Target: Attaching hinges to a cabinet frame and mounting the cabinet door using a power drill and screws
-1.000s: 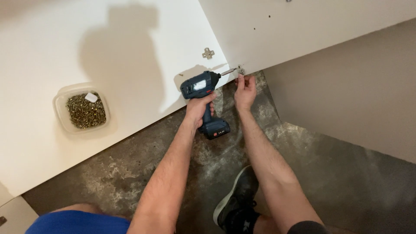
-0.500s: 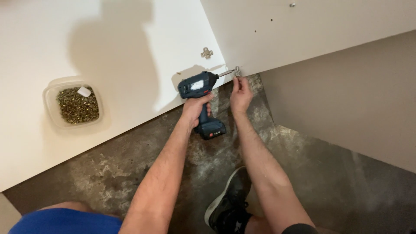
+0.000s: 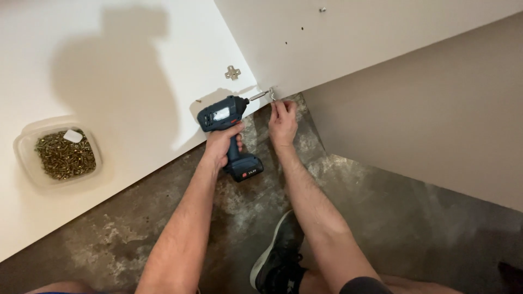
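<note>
The left hand (image 3: 220, 144) wraps the handle of a dark blue cordless drill (image 3: 229, 130), bit at the white panel (image 3: 109, 81) corner. There, the right hand (image 3: 283, 120) pinches a small metal bracket (image 3: 272, 93). A tub of screws (image 3: 59, 152) sits well left of the drill.

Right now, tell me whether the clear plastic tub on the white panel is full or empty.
Partly full: the clear plastic tub holds a heap of brass-coloured screws covering its bottom, with a small white tag lying on top.
</note>
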